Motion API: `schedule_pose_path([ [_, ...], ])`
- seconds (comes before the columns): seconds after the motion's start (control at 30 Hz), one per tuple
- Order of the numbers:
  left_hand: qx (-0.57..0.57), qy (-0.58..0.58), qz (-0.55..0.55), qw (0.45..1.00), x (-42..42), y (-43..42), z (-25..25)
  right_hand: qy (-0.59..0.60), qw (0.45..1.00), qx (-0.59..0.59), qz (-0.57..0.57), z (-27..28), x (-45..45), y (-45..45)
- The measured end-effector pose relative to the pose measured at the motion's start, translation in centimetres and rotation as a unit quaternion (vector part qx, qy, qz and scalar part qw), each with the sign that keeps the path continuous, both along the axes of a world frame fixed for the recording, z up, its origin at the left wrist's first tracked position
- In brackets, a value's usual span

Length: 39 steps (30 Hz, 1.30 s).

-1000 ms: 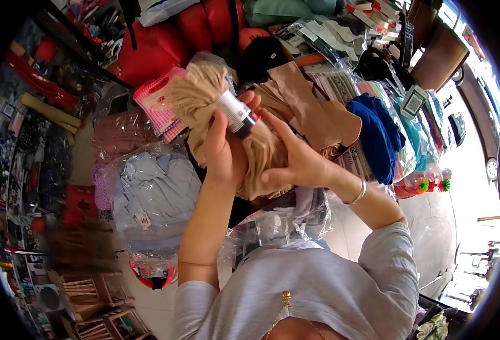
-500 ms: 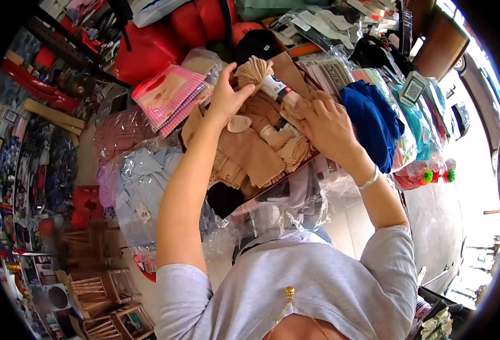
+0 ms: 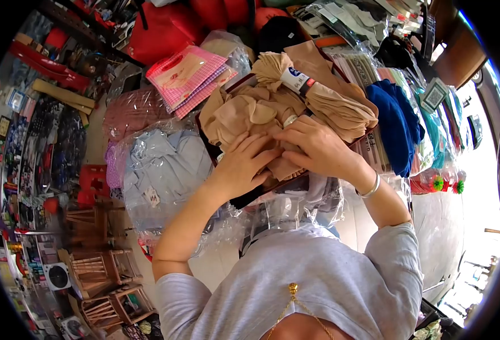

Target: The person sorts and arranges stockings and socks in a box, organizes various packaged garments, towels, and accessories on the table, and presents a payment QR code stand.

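Note:
A banded bundle of beige stockings lies across the far right of a shallow box, its white, blue and red paper band around the middle. Loose beige stockings are heaped to its left. My left hand rests over the near side of the heap, fingers spread and open. Close beside it, my right hand reaches over the stockings with fingers stretched out and open. A metal bracelet circles my right wrist. Stockings under both palms are partly hidden.
Left of the box are pink checked bags and a light blue garment in clear plastic. Dark blue cloth and wrapped textiles lie to the right. A red bag stands behind. Small wooden chairs are at lower left.
Both hands have left the banded bundle and come down to the loose stockings at the box's near side. The bundle now lies fanned out at the far right. The view has shifted slightly.

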<state>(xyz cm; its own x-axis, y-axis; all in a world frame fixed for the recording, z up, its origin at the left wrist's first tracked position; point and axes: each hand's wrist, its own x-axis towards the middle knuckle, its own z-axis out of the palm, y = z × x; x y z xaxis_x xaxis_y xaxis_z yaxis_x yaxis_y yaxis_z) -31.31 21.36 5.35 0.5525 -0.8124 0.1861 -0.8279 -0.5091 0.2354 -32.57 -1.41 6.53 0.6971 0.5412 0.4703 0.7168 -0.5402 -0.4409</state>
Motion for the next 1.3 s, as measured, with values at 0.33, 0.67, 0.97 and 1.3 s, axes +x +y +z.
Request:
schedule_pose_path([
  [0.33, -0.389, 0.197, 0.132, 0.890, -0.4, 0.4, 1.3, -0.092, 0.995, -0.032, -0.032, 1.0, -1.1, 2.3],
  [0.67, -0.259, 0.129, 0.049, 0.956, 2.9, -0.3, 2.0, 0.053, 0.945, 0.306, -0.105, 6.3, -1.2, -1.6],
  [0.97, -0.354, -0.220, -0.014, 0.909, 14.9, -6.6, 9.1, -0.072, 0.934, 0.323, -0.133, 6.2, 0.7, -10.7],
  [1.3, -0.286, -0.184, 0.018, 0.940, 14.6, -6.1, 2.0, -0.038, 0.966, 0.054, -0.251, 0.6, -2.2, -13.0],
])
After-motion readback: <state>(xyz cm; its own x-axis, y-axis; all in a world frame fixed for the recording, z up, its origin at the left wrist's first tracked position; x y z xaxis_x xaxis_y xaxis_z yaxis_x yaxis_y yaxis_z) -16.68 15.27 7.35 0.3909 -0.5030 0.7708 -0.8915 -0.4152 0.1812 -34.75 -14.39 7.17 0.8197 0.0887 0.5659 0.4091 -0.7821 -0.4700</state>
